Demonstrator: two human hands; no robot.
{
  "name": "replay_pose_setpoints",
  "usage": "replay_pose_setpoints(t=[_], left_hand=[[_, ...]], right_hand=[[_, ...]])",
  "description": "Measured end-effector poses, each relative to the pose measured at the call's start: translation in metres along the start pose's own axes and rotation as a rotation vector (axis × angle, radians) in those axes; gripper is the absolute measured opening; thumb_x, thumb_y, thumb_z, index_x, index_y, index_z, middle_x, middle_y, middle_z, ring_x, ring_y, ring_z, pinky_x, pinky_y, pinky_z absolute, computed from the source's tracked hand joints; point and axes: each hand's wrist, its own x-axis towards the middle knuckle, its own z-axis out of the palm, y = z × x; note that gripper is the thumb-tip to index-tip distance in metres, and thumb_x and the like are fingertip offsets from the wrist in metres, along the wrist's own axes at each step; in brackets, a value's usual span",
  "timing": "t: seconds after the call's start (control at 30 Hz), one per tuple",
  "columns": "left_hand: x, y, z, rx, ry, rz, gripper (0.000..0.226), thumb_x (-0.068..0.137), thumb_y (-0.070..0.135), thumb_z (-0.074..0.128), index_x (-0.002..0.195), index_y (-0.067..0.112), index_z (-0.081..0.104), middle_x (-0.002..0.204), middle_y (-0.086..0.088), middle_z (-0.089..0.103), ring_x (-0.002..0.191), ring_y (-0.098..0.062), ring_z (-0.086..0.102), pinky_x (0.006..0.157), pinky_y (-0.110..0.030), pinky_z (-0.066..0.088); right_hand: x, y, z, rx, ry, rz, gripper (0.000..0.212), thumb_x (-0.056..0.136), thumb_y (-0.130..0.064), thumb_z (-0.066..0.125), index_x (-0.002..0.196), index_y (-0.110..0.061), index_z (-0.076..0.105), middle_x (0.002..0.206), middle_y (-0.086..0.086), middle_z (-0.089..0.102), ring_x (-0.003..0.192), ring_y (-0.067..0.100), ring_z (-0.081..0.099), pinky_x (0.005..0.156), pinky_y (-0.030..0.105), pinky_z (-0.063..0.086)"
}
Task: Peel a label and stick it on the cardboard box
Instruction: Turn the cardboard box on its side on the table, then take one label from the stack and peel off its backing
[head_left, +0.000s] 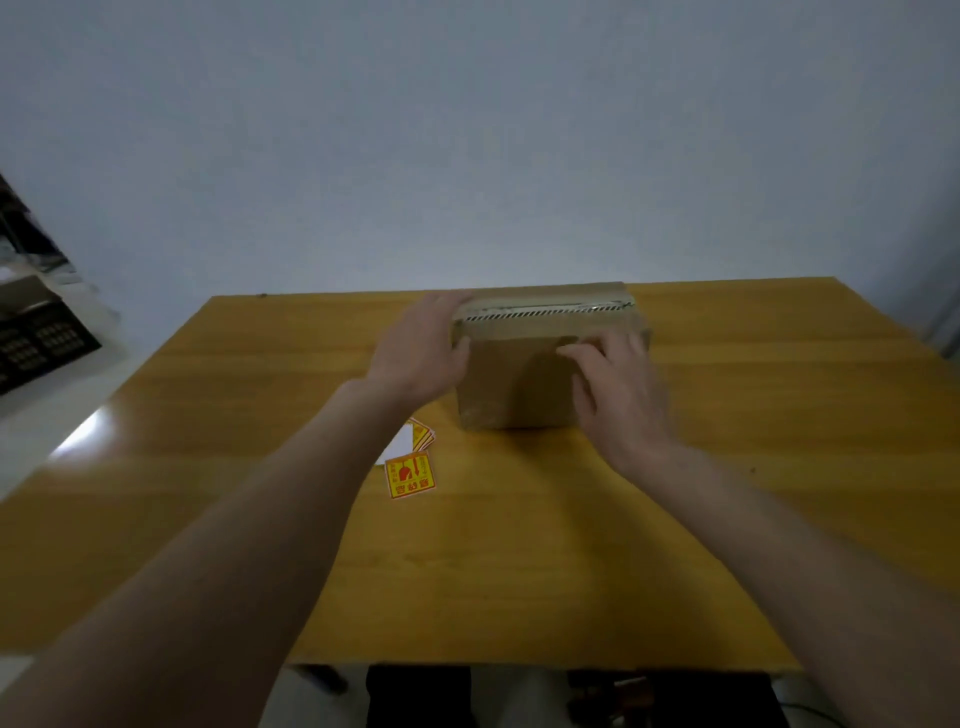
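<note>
A brown cardboard box (514, 384) with tape along its top stands at the far middle of the wooden table (519, 545). My left hand (423, 353) holds the box's left end, thumb on the near face and fingers over the top corner. My right hand (618, 395) lies on the near right part of the box, its fingers curled at the top edge. A yellow and red label (410, 477) lies flat on the table near my left forearm. Behind it sits a small stack of more labels (410, 441) with a white backing sheet, partly hidden by my arm.
A dark keyboard-like device (36, 343) sits on a white surface left of the table. A plain wall rises right behind the table's far edge. Dark objects lie on the floor below the near edge.
</note>
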Motion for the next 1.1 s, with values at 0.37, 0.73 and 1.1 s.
replay_pose_setpoints(t=[0.37,0.73,1.1], left_hand=[[-0.06,-0.085,0.015,0.139,-0.305,-0.408,0.023,0.084,0.027,0.064,0.106,0.022,0.066,0.114,-0.001,0.066,0.105,-0.023,0.06,0.085,-0.034,0.048],[-0.078,-0.088,0.038,0.007,-0.362,-0.51,0.062,0.063,0.042,0.083,0.115,0.023,0.055,0.124,-0.001,0.054,0.113,-0.021,0.053,0.086,-0.033,0.044],[-0.078,-0.075,0.033,0.036,-0.43,-0.541,0.042,0.074,0.028,0.078,0.109,0.01,0.064,0.121,-0.01,0.062,0.107,-0.026,0.059,0.085,-0.034,0.047]], right_hand=[[-0.007,-0.074,0.068,0.158,-0.613,0.034,0.032,0.089,-0.021,0.056,0.121,-0.017,0.057,0.127,0.007,0.051,0.129,0.027,0.039,0.107,0.031,0.028],[-0.001,-0.104,0.091,0.215,-0.735,0.127,0.047,0.084,-0.029,0.065,0.128,-0.018,0.051,0.131,0.005,0.049,0.127,0.024,0.04,0.099,0.035,0.038],[-0.008,-0.102,0.094,0.263,-0.697,0.14,0.048,0.08,-0.031,0.071,0.123,-0.018,0.054,0.126,0.004,0.054,0.12,0.023,0.046,0.096,0.036,0.042]])
